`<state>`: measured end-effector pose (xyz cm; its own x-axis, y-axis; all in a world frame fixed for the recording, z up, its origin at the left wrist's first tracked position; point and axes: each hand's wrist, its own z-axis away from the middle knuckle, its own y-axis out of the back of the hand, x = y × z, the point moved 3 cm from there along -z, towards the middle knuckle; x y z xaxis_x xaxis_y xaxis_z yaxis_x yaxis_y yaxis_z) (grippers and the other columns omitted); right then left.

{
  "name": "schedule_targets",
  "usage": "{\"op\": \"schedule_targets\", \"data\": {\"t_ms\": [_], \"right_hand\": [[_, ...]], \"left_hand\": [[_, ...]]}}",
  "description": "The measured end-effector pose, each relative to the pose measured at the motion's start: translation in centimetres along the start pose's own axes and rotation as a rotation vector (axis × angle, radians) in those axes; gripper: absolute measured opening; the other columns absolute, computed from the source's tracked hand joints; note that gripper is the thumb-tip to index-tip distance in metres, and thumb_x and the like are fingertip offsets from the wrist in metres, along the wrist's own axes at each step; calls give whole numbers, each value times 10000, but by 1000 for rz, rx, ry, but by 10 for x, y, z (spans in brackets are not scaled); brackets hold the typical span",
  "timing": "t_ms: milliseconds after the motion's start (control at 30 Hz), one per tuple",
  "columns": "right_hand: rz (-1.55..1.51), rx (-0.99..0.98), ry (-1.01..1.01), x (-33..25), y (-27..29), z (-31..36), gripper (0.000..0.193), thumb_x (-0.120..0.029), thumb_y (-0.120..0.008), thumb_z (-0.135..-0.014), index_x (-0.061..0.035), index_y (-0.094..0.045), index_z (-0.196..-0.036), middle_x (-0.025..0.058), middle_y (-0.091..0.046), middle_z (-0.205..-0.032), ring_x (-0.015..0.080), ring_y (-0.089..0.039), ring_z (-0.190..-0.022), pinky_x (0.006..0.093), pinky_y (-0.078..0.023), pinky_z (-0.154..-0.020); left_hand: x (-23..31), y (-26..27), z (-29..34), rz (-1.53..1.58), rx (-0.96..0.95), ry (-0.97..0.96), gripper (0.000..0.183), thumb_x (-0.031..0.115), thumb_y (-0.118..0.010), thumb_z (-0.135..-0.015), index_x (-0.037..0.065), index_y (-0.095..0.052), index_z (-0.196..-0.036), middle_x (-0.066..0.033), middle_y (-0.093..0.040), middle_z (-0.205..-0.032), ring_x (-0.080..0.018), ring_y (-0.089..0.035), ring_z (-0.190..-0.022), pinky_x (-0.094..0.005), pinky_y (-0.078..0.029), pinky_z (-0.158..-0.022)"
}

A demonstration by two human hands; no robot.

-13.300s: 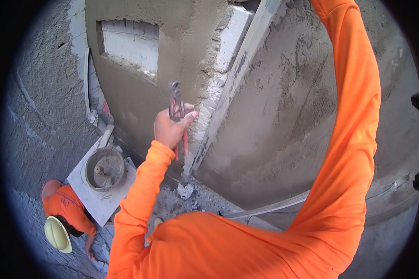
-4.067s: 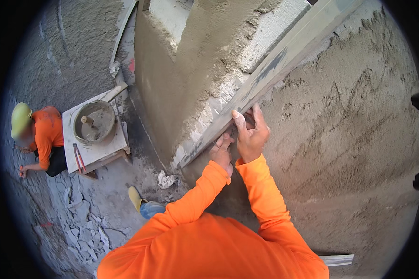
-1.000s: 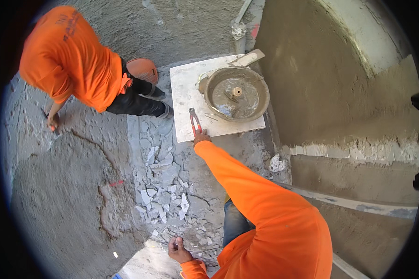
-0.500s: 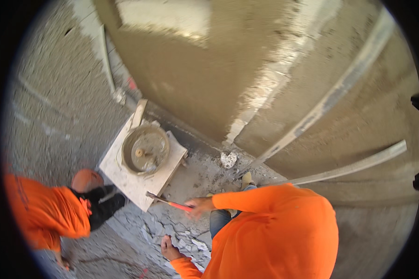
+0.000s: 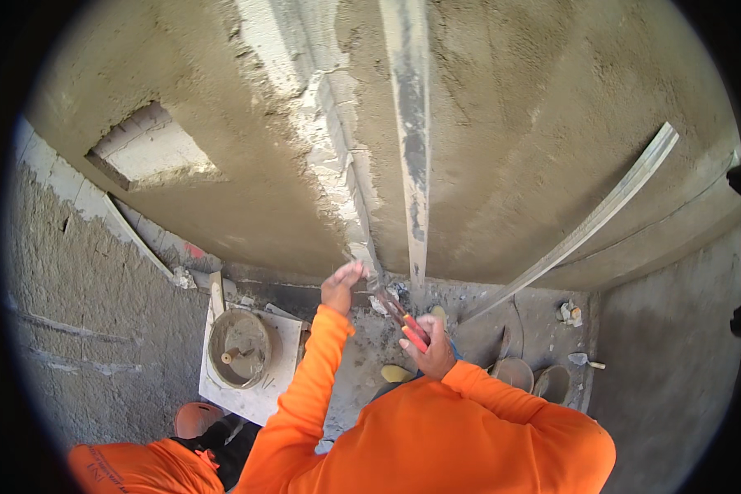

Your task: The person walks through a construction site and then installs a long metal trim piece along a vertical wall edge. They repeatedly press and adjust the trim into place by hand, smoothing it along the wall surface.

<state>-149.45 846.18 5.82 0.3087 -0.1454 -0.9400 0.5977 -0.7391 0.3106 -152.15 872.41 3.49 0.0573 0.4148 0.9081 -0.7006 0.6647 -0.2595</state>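
Observation:
My right hand is closed round the red and yellow grip of a hammer, whose head end points up toward the wall. My left hand is raised just left of the hammer, fingers pinched together. Whatever is between those fingertips is too small to make out. Both hands are in front of the lower end of a rough, pale vertical strip in the plastered wall. A long straight bar leans on the wall to the right of this strip.
At left, a round mortar tub stands on a pale board. Beside it bends a co-worker in an orange shirt, near an orange bucket. Another bar leans at right, above two buckets on the floor.
My view has swung right toward the wall. Both hands have moved up in front of the wall and closer together, the hammer now tilted upward in my right hand.

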Motion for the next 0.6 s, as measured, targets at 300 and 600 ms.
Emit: {"op": "schedule_targets", "data": {"t_ms": [300,600], "right_hand": [[-35,-112,-70,14,17,-40,353,-233,-799,-913,-40,-555,-1078,109,-612,-792,253,-602,-679,391,-498,-659],[-51,228,47,57,100,-122,362,-172,-814,-875,-74,-466,-874,83,-548,-657,271,-566,-562,381,-447,-551]], "left_hand": [[30,-105,-83,154,46,148,459,413,-771,-959,132,-705,-1315,73,-732,-1095,-24,-310,-537,-228,-251,-482],[12,-107,-123,158,328,103,279,228,-608,-1027,95,-691,-1258,-6,-727,-965,-109,-601,-713,-308,-484,-612]]}}
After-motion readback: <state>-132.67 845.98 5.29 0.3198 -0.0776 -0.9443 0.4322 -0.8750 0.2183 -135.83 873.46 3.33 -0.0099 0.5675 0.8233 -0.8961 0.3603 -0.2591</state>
